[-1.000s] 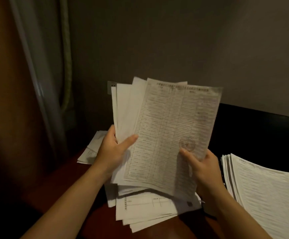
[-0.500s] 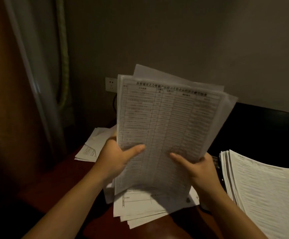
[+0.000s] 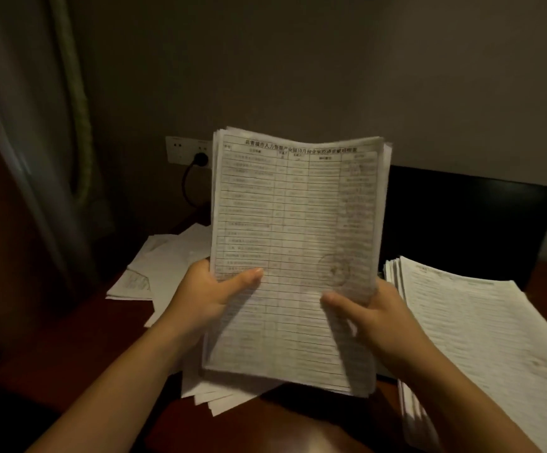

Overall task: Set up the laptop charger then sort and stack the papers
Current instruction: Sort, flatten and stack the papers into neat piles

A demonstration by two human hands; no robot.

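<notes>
From the head camera I see both hands raised in front of me, holding one bundle of papers upright above the worktop. The left hand grips the bundle's left edge, thumb laid across the printed front and fingers hidden behind the sheets. The right hand grips the right edge lower down in the same way, thumb pressed on the front just below a faint round stamp. The top sheet is a ruled table with a heading line along its top. The edges of the sheets behind it show slightly out of line at the upper right corner.

Under the bundle, a loose heap of sheets lies fanned on the worktop, its corners sticking out toward me. More scattered sheets lie to the left, near the wall. To the right a thick stack of printed pages lies flat, well apart from the left ones.

Behind that stack a dark panel stands upright against the wall; it looks like an open laptop lid, though I cannot tell for certain. On the wall left of the bundle is a pale socket plate with a black plug seated in it, and its cable curves down toward the worktop behind the papers. A curtain edge hangs at far left.
</notes>
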